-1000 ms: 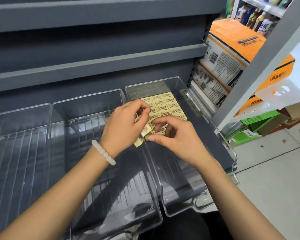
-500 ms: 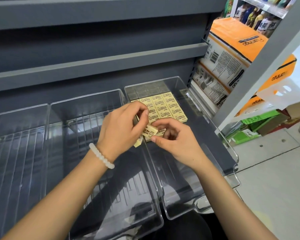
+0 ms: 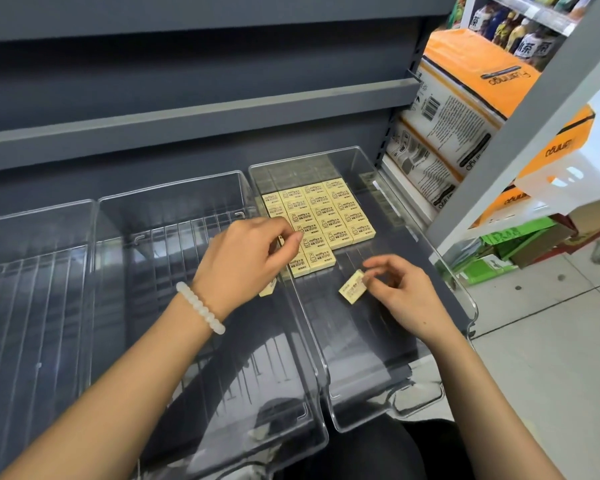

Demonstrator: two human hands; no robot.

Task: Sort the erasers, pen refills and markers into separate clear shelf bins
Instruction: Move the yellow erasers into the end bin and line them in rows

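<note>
Eraser pinched in right hand grip; left hand clutches more erasers

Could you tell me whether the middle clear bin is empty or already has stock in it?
Empty. Through the middle bin only the wire shelf shows, while the right bin holds rows of yellow erasers.

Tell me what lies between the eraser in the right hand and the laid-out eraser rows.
Nothing: in the head view, only bare bin floor separates the pinched eraser from the rows.
</note>
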